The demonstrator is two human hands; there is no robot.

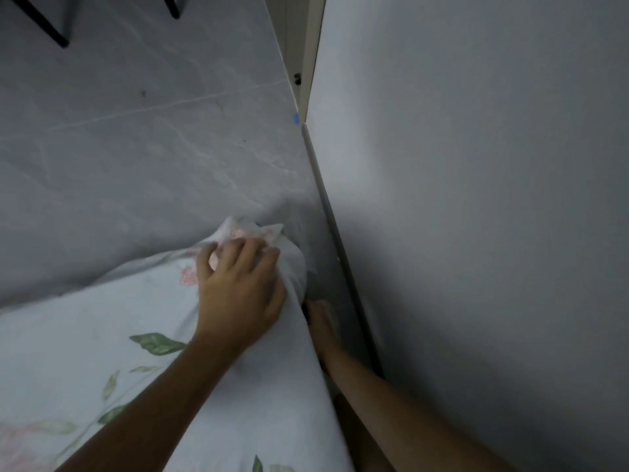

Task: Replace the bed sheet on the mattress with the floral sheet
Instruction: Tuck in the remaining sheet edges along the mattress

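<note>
The floral sheet [102,362], white with green leaves and pink flowers, covers the mattress in the lower left. Its corner is bunched up near the wall. My left hand [241,287] lies on top of that corner with curled fingers gripping the bunched cloth. My right hand [321,330] reaches down the dark gap between the mattress side and the wall; its fingers are hidden under the mattress edge, so their grip cannot be told.
A grey wall [476,216] stands close on the right with a pale skirting strip [340,240] along its foot. Grey marble-look floor tiles [136,148] stretch beyond the mattress. Black furniture legs [44,22] stand at the top left.
</note>
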